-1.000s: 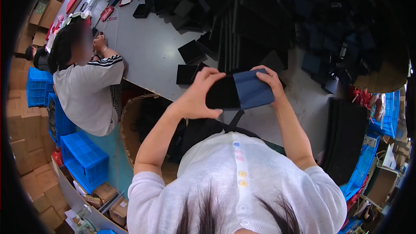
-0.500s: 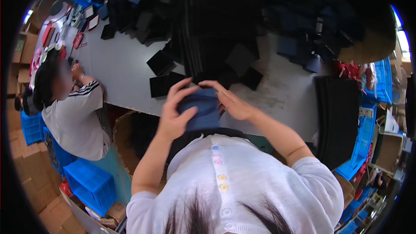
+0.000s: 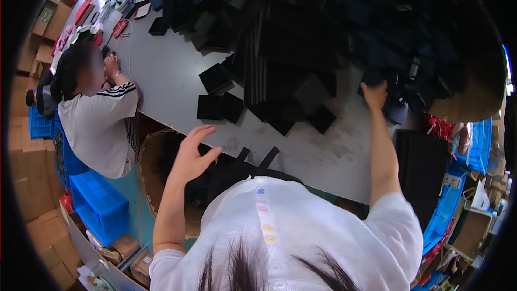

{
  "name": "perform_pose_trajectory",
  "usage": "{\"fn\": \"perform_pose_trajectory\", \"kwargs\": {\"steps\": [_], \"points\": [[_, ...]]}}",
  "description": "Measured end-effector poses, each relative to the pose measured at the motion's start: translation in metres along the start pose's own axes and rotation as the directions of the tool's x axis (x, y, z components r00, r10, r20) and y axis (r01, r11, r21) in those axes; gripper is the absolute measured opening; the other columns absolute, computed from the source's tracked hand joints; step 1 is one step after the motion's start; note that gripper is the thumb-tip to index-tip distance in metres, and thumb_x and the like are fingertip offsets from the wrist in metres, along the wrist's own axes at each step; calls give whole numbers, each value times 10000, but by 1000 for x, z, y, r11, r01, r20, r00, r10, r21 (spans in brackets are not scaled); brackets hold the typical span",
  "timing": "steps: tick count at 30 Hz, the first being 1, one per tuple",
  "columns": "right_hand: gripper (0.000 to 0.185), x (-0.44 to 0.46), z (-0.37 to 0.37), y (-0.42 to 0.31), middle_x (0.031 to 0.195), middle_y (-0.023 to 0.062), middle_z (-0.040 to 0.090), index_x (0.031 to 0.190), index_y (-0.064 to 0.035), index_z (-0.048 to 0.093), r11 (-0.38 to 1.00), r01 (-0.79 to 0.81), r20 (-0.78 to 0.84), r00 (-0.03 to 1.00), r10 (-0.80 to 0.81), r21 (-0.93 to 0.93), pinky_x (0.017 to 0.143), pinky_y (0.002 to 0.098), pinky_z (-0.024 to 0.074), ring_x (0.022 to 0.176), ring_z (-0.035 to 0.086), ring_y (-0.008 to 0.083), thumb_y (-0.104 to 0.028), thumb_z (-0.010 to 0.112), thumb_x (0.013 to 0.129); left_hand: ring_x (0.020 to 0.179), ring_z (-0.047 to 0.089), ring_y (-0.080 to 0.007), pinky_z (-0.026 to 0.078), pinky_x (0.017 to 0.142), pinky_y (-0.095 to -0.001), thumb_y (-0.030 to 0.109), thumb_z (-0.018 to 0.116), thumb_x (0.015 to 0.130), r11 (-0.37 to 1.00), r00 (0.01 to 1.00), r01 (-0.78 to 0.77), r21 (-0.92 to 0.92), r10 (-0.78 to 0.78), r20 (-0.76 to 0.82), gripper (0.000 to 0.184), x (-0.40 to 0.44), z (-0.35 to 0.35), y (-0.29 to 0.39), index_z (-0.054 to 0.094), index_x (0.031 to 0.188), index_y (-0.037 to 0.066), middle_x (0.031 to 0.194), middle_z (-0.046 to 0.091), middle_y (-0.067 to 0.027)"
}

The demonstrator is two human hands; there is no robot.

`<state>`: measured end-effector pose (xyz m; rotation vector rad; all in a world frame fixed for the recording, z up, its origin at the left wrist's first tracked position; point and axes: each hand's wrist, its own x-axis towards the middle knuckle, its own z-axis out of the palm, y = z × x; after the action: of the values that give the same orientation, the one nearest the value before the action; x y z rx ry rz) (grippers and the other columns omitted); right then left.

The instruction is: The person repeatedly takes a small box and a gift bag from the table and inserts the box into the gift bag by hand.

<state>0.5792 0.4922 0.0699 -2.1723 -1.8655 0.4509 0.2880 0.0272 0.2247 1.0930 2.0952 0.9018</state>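
My left hand (image 3: 195,153) hangs in the air over the near table edge, fingers spread and nothing in them. Nearest to it on the table are small black boxes (image 3: 209,108), some of them open-topped. Stretched out to the right, my right hand (image 3: 375,96) has its fingers around the near end of a dark blue box (image 3: 374,78). That box lies against a pile of dark blue boxes (image 3: 414,48). Deep shadow hides much of the pile and part of my right fingertips.
A stack of long black pieces (image 3: 423,167) stands at the table's right edge. Tall dark panels (image 3: 258,64) and more boxes cover the middle of the table. To the left, a person in a white top (image 3: 99,124) works at the same table. Blue crates (image 3: 99,202) flank both sides.
Both hands were together around a dark blue box in front of my chest. My left hand has let go and moved left; my right hand has moved far right to the pile.
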Motion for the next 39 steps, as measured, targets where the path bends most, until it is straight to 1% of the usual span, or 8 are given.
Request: {"fn": "perform_pose_trajectory", "kwargs": {"steps": [4, 8, 14, 19, 26, 30, 34, 39], "points": [[1140, -146, -92, -37, 1438, 224, 324, 1471, -89, 168, 486, 81, 272, 744, -611, 870, 1074, 448, 324, 1300, 390, 344, -351, 794, 555, 1301, 411, -243, 350, 1062, -423, 160, 774, 716, 809, 972, 95, -579, 51, 231, 786, 20, 49, 14, 390, 1394, 56, 1404, 443, -92], [1111, -241, -119, -75, 1520, 153, 178, 1479, -86, 145, 392, 468, 365, 152, -918, 792, 1146, 417, 185, 1408, 193, 302, -185, 739, 545, 1301, 385, -225, 343, 1068, -381, 169, 819, 658, 713, 893, 38, -700, 290, 344, 1026, 53, 97, 41, 202, 1473, 78, 1406, 385, -112], [877, -259, -104, -115, 1457, 131, 336, 1451, -96, 283, 398, -117, 408, 426, -807, 910, 1123, 428, 247, 1375, 283, 276, -103, 669, 664, 1238, 397, -236, 386, 1022, -373, 108, 853, 548, 745, 950, -220, -630, 310, 36, 1115, 57, 83, 35, 214, 1461, 88, 1358, 354, -91], [276, -290, -87, -152, 955, 151, 662, 1083, -2, 623, 346, 782, 11, 398, -917, 518, 781, 315, 507, 890, 666, 235, -13, 585, 810, 1247, 397, -331, 392, 1013, -400, 80, 816, 534, 870, 885, -456, -186, 422, -197, 1077, 45, 78, 26, 234, 1440, 63, 1350, 353, -155], [205, -292, -84, -167, 908, 93, 637, 1091, 8, 588, 82, 656, -437, 585, -683, 751, 701, 245, 471, 737, 576, 137, -75, 539, 910, 1235, 427, -319, 394, 1010, -410, 77, 847, 521, 822, 919, -361, -440, 231, -320, 1075, 34, 92, 17, 232, 1403, 75, 1360, 354, -161], [328, -282, -78, -165, 1047, 73, 620, 1153, -38, 573, 569, -265, 621, 463, -633, 778, 905, 293, 427, 979, 573, 163, -283, 417, 999, 1259, 414, -258, 382, 1025, -403, 77, 869, 516, 584, 842, -535, -611, 307, -443, 1101, 32, 98, 17, 214, 1400, 94, 1409, 326, -125], [404, -274, -66, -148, 1076, 22, 580, 1136, -53, 600, 568, -302, 643, 383, -663, 766, 924, 260, 392, 1008, 523, 128, -391, 438, 984, 1324, 306, -368, 274, 1097, -456, 136, 846, 496, 793, 761, -595, -131, 504, -410, 1088, 43, 80, -5, 269, 1416, 71, 1443, 276, -167], [274, -248, -87, -139, 868, 19, 599, 1098, -62, 620, 644, 459, 229, 676, -700, 611, 750, 236, 421, 824, 532, 109, -286, 565, 949, 1378, 147, -464, 209, 1090, -591, 113, 742, 611, 930, 929, 83, 359, 59, -366, 1013, 68, 74, -142, 212, 1474, 142, 1524, 157, -141]]}}
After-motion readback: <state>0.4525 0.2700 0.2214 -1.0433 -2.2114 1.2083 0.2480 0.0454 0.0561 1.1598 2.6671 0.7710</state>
